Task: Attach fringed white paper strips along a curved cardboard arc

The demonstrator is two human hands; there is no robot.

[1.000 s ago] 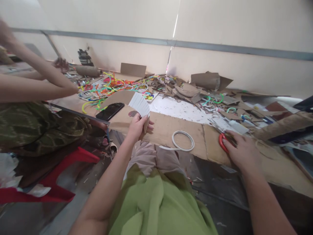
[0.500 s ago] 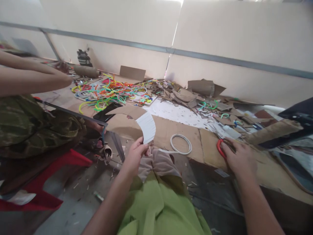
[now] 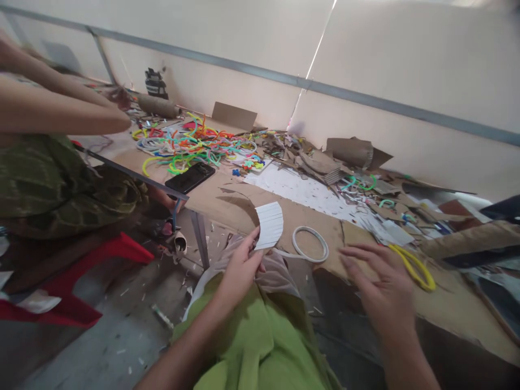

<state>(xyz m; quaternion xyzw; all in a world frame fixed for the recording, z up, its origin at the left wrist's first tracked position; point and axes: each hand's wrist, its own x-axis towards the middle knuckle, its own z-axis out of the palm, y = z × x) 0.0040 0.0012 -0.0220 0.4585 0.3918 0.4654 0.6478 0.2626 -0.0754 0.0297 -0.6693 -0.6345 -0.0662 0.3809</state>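
Observation:
My left hand point(image 3: 242, 261) pinches a curved cardboard piece point(image 3: 271, 223) by its lower end; white strips cover that end, and its brown part curves away to the left. Over the table edge, my right hand point(image 3: 384, 284) has its fingers stretched out and apart, slightly blurred, with nothing visible in them. Between the hands lies a roll of white tape point(image 3: 325, 250), its loose end running left toward the cardboard. A yellow loop point(image 3: 426, 281) rests just right of my right hand; I cannot make out what it belongs to.
A black phone point(image 3: 190, 177) lies near the table corner. Behind it is a heap of coloured pipe cleaners point(image 3: 195, 143). Cardboard scraps point(image 3: 320, 165) pile up along the wall. At left are another person's arm point(image 3: 60, 105) and a red stool point(image 3: 77, 281).
My right hand has let go of the red-handled object and moved left, fingers spreading. The red handle no longer shows; a yellow loop does. The view has shifted; my left hand still holds the cardboard.

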